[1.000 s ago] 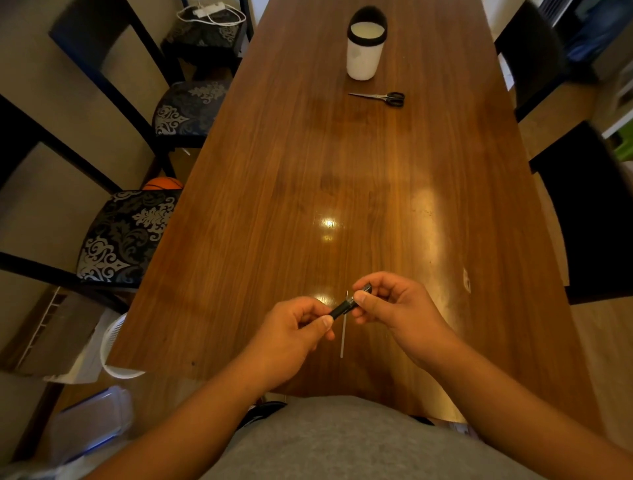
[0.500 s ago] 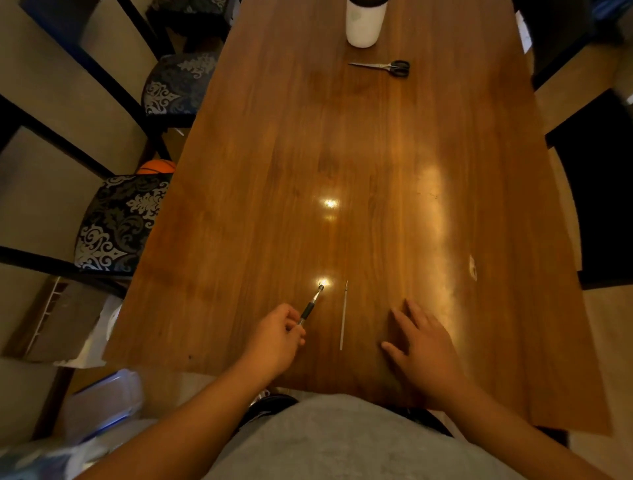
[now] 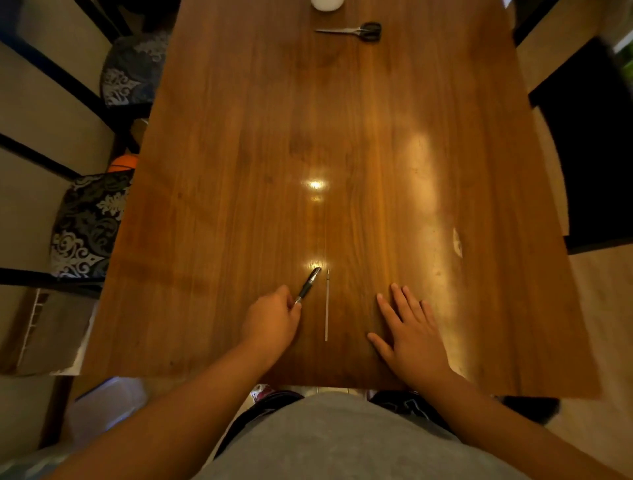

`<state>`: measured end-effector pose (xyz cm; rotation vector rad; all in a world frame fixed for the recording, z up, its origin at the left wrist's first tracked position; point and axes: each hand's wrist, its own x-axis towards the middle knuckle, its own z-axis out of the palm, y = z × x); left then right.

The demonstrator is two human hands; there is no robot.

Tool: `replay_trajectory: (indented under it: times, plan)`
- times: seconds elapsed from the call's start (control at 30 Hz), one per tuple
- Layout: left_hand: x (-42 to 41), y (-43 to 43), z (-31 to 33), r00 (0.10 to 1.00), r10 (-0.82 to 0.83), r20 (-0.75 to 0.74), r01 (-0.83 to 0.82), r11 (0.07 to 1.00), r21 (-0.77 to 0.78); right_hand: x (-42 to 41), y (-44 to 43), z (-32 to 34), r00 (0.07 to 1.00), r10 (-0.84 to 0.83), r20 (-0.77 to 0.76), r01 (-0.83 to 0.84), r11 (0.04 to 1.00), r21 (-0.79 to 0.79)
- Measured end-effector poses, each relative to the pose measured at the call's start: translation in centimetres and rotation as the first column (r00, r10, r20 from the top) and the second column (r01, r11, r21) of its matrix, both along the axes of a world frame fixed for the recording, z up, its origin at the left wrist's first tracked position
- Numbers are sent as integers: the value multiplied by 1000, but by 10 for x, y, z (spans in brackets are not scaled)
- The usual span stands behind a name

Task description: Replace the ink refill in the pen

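Note:
A black pen (image 3: 308, 285) with a dark grip points away from me, its tip low over the wooden table (image 3: 342, 137). My left hand (image 3: 272, 320) pinches its near end between thumb and fingers. A thin pale ink refill (image 3: 326, 305) lies lengthwise on the table just right of the pen, untouched. Farther right, my right hand (image 3: 409, 327) rests flat on the wood with its fingers spread and holds nothing.
Black-handled scissors (image 3: 356, 31) lie at the far end, beside the bottom of a white cup (image 3: 326, 4). Patterned chairs (image 3: 85, 222) stand along the left side and a dark chair (image 3: 589, 144) on the right. The table's near edge is close to my body.
My right hand let go of the pen and went down flat onto the table. My left hand lowered the pen toward the table beside the refill. The view tilted down.

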<state>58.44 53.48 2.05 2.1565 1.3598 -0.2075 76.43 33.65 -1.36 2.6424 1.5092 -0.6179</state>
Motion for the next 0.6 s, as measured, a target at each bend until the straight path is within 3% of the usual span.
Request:
replay_trajectory:
  times: [0.17, 0.47, 0.6]
  plan:
    - [5, 0, -1, 996, -84, -2, 84, 995, 48, -1, 0, 2, 1000, -1, 13, 1, 1000, 8]
    - [1, -1, 5, 999, -39, 20, 39, 999, -21, -1, 2, 8, 1000, 16, 0, -16, 1000, 23]
    - [-28, -12, 6, 999, 24, 26, -21, 996, -91, 5, 13, 26, 987, -81, -141, 84, 996, 12]
